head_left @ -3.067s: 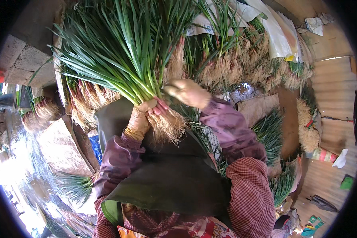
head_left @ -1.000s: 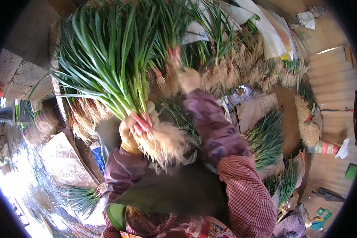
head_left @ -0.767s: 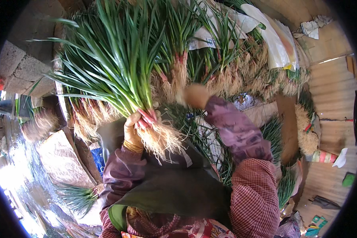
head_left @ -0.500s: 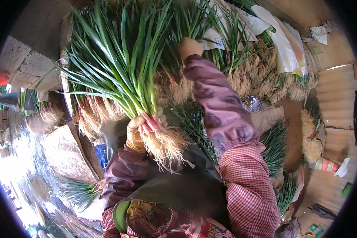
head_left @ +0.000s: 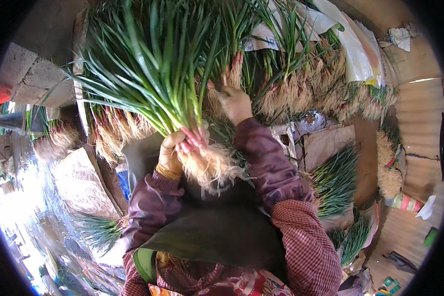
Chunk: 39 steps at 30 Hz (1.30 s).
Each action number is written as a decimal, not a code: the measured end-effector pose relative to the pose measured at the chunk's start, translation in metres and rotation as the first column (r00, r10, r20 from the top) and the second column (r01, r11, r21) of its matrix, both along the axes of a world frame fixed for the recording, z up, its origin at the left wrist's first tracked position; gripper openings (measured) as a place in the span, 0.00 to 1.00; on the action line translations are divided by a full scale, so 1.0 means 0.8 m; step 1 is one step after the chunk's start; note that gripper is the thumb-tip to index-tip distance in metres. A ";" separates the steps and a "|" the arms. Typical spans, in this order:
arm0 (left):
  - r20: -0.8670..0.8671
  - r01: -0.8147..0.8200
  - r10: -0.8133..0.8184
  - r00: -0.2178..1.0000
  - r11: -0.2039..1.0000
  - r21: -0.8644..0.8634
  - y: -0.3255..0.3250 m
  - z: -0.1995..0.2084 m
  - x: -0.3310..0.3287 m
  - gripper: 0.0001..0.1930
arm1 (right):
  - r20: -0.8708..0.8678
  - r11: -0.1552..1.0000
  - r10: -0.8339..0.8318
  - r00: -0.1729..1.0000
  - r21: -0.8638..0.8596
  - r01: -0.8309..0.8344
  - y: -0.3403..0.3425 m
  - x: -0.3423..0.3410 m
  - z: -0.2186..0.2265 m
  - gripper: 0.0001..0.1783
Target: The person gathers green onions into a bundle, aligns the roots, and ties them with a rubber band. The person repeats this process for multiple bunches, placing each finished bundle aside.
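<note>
My left hand (head_left: 169,154) is wrapped round a thick bunch of green onions (head_left: 187,111), held up in front of me. Its long green leaves fan up and to the left, and its reddish-white stems end in a tangle of pale roots (head_left: 209,165) below my fingers. To the right of this bunch, my right hand (head_left: 236,104) has its fingers closed at the base of a reddish green onion stem (head_left: 225,78), in front of the pile. The fingertips are partly hidden, so how many stems they pinch is unclear. Purple sleeves cover both forearms.
A row of rooted green onions (head_left: 293,93) lies across the far side, partly under white plastic sacking (head_left: 352,47). More bunches (head_left: 333,180) rest at the right, and one bunch (head_left: 98,231) lies on the left beside a brown sheet (head_left: 84,185). A concrete block wall (head_left: 37,76) stands at left.
My right hand has come back toward me from among the far leaves, fingers closed at a stem base. The bunch in my left hand has shifted slightly, its roots swinging up and to the right.
</note>
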<state>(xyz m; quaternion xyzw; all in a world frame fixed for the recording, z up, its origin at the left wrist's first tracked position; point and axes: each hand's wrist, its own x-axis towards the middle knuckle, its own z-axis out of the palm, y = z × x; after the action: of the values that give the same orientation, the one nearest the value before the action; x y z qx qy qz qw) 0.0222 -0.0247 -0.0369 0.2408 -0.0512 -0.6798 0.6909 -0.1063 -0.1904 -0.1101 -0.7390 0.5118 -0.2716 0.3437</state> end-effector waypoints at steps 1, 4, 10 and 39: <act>-0.069 -0.011 0.010 0.998 1.000 -0.023 0.007 0.003 0.006 0.29 | -0.185 0.983 0.165 0.969 -0.049 -0.177 0.000 -0.014 -0.018 0.13; -0.084 0.018 -0.026 0.996 0.995 -0.094 0.010 0.011 0.010 0.35 | -0.528 0.803 0.516 0.675 0.023 -0.595 0.028 -0.070 -0.031 0.14; -0.076 0.016 -0.020 0.997 0.998 -0.058 0.010 0.011 0.007 0.34 | -0.152 0.783 0.617 0.772 0.019 -0.622 0.014 -0.072 0.051 0.15; 0.036 -0.136 0.133 0.990 0.985 0.103 0.096 0.025 -0.001 0.30 | -0.679 0.742 0.471 0.564 -0.041 -0.669 0.055 -0.089 0.077 0.26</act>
<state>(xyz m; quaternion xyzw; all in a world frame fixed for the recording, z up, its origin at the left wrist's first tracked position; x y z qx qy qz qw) 0.0217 0.0518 -0.0170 0.2896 -0.0092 -0.6299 0.7206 -0.1778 -0.1462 -0.0488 -0.9531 0.2789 0.0461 0.1078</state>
